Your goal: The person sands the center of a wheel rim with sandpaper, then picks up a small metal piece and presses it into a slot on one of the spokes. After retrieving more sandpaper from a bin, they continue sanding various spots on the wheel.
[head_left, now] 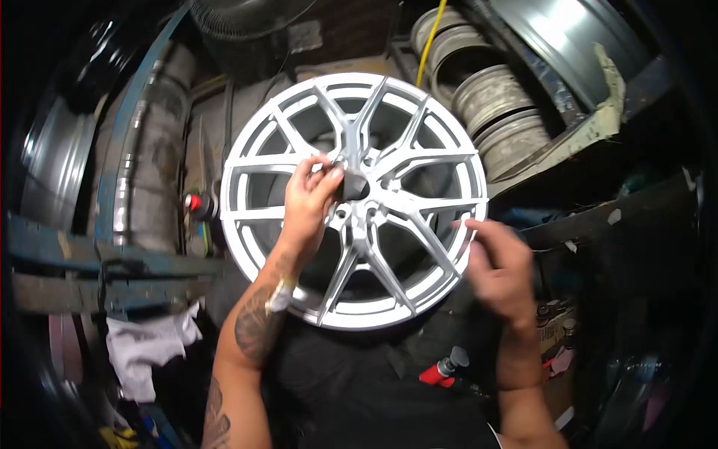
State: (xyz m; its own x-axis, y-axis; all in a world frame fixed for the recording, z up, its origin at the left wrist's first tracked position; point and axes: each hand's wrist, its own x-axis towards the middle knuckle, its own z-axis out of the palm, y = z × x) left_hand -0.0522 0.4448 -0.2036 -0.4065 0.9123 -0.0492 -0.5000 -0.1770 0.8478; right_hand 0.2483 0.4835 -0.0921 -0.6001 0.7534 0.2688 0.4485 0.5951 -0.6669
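Head view shows me the wheel [360,223] mid-scene. The left hand [305,200] holds a dark piece [354,185] between its fingers, at the wheel's centre; I judge this is the step, and next needs steady hold. The right hand [502,263] blurs near the right edge; its grip I cannot tell.

The left hand [308,196] is holding a small dark piece [354,185] at the centre of a silver wheel [360,223]. The right hand [502,268], blurred, is reaching near its edge. Worn rims [493,93] are lying beyond, in a row.
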